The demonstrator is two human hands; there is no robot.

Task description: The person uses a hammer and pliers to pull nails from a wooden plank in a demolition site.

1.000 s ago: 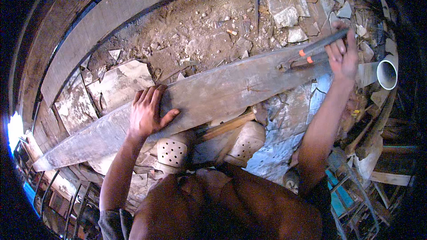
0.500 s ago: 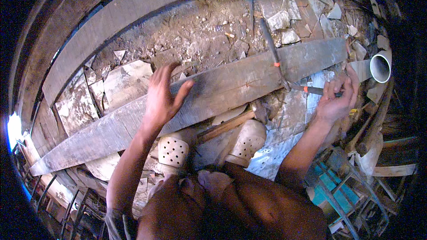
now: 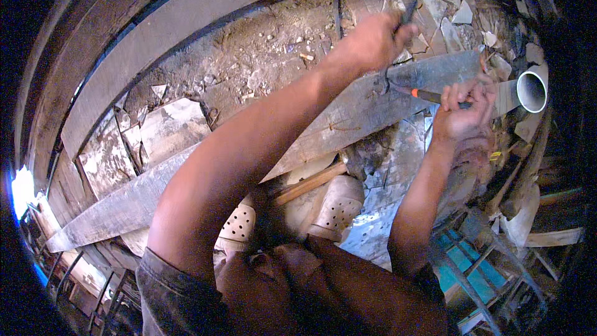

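Note:
A bolt cutter (image 3: 398, 87) with two dark handles and orange bands lies spread over the right part of a long grey plank (image 3: 339, 126). My left hand (image 3: 376, 40), slightly blurred, is stretched across the plank with its fingers closed round the far handle. The near handle is in my right hand (image 3: 463, 102), its fingers curled about the grip just past the plank's near edge. The cutter's jaws are close to the plank's surface; whether they hold anything cannot be made out.
Beyond the plank lie dirt, rubble and broken tiles (image 3: 174, 126). A white pipe (image 3: 532, 93) opens at the right. Holed clogs (image 3: 336, 208) on my feet stand near a wood strip (image 3: 309, 183). A metal frame (image 3: 472, 274) is at lower right; curved timber (image 3: 205, 15) spans the back.
My left hand has moved from above the plank's middle to the far handle and closed on it. My right hand, still on its handle, has shifted slightly up and left.

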